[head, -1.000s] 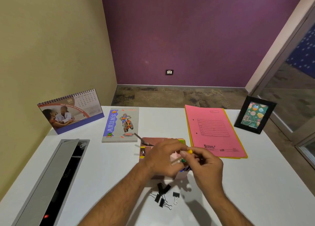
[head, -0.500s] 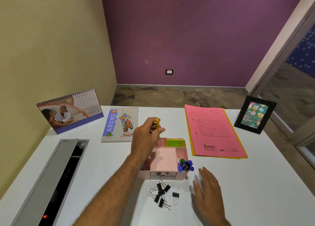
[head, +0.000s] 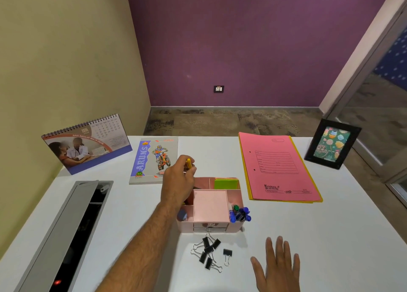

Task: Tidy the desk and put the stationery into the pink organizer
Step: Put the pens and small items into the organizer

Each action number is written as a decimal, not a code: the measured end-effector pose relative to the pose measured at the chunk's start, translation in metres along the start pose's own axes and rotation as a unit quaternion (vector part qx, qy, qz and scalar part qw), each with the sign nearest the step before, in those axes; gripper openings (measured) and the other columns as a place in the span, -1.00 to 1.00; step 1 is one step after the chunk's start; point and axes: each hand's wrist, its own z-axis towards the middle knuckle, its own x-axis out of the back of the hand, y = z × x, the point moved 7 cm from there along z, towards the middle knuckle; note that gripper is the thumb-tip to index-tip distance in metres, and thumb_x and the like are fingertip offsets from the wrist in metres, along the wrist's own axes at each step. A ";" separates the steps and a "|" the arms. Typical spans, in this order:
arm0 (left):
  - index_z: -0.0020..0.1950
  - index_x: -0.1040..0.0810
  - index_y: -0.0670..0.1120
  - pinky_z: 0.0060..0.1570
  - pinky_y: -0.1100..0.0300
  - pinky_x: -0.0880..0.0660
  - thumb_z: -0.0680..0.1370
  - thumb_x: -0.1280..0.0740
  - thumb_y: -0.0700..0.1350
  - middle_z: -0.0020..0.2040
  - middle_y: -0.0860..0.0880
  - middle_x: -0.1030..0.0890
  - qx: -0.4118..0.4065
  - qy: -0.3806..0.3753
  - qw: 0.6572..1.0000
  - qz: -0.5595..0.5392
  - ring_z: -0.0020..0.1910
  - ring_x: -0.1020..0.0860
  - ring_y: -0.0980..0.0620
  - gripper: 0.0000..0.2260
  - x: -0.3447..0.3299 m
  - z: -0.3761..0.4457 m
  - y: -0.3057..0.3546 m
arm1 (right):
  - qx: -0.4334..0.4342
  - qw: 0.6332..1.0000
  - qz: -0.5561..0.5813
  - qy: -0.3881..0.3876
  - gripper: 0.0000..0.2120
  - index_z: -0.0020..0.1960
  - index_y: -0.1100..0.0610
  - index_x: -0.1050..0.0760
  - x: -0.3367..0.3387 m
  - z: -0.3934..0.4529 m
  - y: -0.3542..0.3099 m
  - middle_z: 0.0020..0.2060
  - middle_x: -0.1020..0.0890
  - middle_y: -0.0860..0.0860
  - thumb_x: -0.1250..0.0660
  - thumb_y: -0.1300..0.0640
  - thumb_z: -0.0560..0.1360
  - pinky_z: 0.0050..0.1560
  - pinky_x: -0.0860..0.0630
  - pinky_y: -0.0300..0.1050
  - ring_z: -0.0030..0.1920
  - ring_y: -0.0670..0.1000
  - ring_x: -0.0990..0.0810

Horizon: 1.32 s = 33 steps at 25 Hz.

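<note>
Head view: the pink organizer [head: 210,206], a smooth boxy plastic caddy split into square compartments with small drawers on its near face, stands on the white matte tabletop [head: 330,236]. The left hand [head: 178,181] is above the organizer's far-left compartment, its fingers curled round a yellow pen [head: 188,163] whose long axis runs roughly upright, yellow end up; the lower end is hidden behind the hand. The right hand [head: 278,263] lies flat on the tabletop to the near right of the organizer, fingers straight and spread, holding nothing. Blue-capped pens [head: 240,214] stand bunched in the organizer's near-right compartment, a green sticky pad [head: 226,183] sits in the far-right one. Black binder clips [head: 209,253] with wire handles lie scattered just in front of the organizer. Beyond the organizer to its left lies a notebook [head: 154,159] printed "ARUNS" with a motorbike rider; to its right, a pink paper file [head: 277,166] marked "Krishna".
</note>
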 end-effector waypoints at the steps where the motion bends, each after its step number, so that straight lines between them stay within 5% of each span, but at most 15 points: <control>1: 0.04 -0.51 0.03 -0.09 0.14 -0.56 0.55 -0.40 -0.13 -0.07 0.00 -0.65 0.004 -0.004 1.000 0.010 -0.06 -0.60 -0.01 -0.88 -0.001 0.001 -0.002 | 0.000 1.000 -0.004 0.004 -0.22 0.39 0.09 -0.37 -0.001 0.000 0.000 0.39 -0.44 0.20 0.16 -0.42 0.48 0.41 -0.05 0.24 0.42 0.18 -0.24; 8: -0.02 -0.56 0.03 -0.17 0.20 -0.57 0.50 -0.45 -0.11 -0.14 0.00 -0.65 0.038 -0.078 0.994 0.065 -0.15 -0.61 0.01 -0.89 -0.026 0.003 -0.023 | -0.010 1.000 0.000 -0.025 -0.28 0.42 0.01 -0.23 -0.003 0.001 0.002 0.43 -0.37 0.15 0.11 -0.43 0.46 0.49 0.16 0.11 0.52 0.13 -0.06; 11: -0.05 -0.58 0.03 -0.24 0.27 -0.50 0.49 -0.45 -0.16 -0.17 0.03 -0.63 0.047 -0.098 0.991 0.084 -0.16 -0.60 0.02 -0.88 -0.033 0.001 -0.030 | -0.007 0.999 -0.003 -0.035 -0.27 0.43 0.03 -0.26 -0.002 0.001 0.002 0.43 -0.39 0.16 0.11 -0.42 0.47 0.48 0.13 0.14 0.48 0.17 -0.15; 16: 0.13 -0.58 0.00 0.01 0.10 -0.59 0.46 -0.49 -0.10 0.02 0.03 -0.63 0.041 -0.099 0.988 0.108 -0.02 -0.58 0.00 -0.74 -0.031 -0.001 -0.033 | -0.011 0.999 -0.009 -0.033 -0.29 0.45 0.01 -0.20 0.000 0.000 0.002 0.46 -0.30 0.11 0.05 -0.40 0.46 0.50 0.21 0.10 0.56 0.08 0.12; 19: 0.21 -0.54 0.02 0.11 0.02 -0.56 0.45 -0.49 -0.10 0.17 0.02 -0.59 0.025 -0.081 0.991 0.103 0.11 -0.53 -0.02 -0.65 -0.026 -0.007 -0.035 | -0.007 0.999 -0.002 -0.043 -0.26 0.42 0.06 -0.32 -0.001 -0.001 0.001 0.43 -0.38 0.17 0.12 -0.40 0.48 0.46 0.10 0.15 0.48 0.16 -0.15; 22: 0.20 -0.55 0.00 0.15 0.09 -0.49 0.45 -0.47 -0.10 0.15 0.04 -0.59 -0.020 -0.033 0.992 0.116 0.17 -0.46 0.01 -0.67 -0.015 -0.019 -0.029 | -0.013 0.999 -0.001 -0.049 -0.26 0.42 0.06 -0.32 0.000 -0.003 0.000 0.42 -0.40 0.18 0.16 -0.40 0.49 0.45 0.08 0.17 0.45 0.17 -0.21; 28: -0.12 -0.59 0.04 -0.17 0.19 -0.56 0.45 -0.49 -0.16 -0.16 0.11 -0.60 0.037 0.024 0.993 -0.113 -0.20 -0.55 0.12 -0.86 -0.015 -0.084 -0.023 | -0.014 0.994 -0.006 -0.112 -0.22 0.40 0.10 -0.39 -0.009 -0.003 -0.001 0.43 -0.37 0.19 0.15 -0.40 0.50 0.43 0.07 0.23 0.43 0.21 -0.22; 31: -0.16 -0.62 0.01 -0.24 0.36 -0.50 0.44 -0.52 -0.15 -0.22 -0.03 -0.64 0.132 0.041 0.971 -0.194 -0.26 -0.57 0.10 -0.89 -0.023 -0.125 -0.030 | -0.018 0.983 -0.030 -0.178 -0.13 0.50 0.10 -0.26 -0.008 -0.004 0.000 0.51 -0.12 0.17 0.21 -0.47 0.46 0.45 0.29 0.21 0.52 0.20 -0.11; 33: -0.18 -0.63 -0.02 -0.23 0.32 -0.53 0.45 -0.53 -0.07 -0.25 -0.04 -0.66 0.230 0.042 0.945 -0.229 -0.22 -0.62 0.01 -0.90 -0.038 -0.147 -0.050 | -0.013 0.978 -0.078 -0.191 0.03 0.53 0.08 0.26 0.002 -0.003 -0.001 0.48 0.34 0.12 0.39 -0.59 0.29 0.28 0.63 0.17 0.51 0.17 0.31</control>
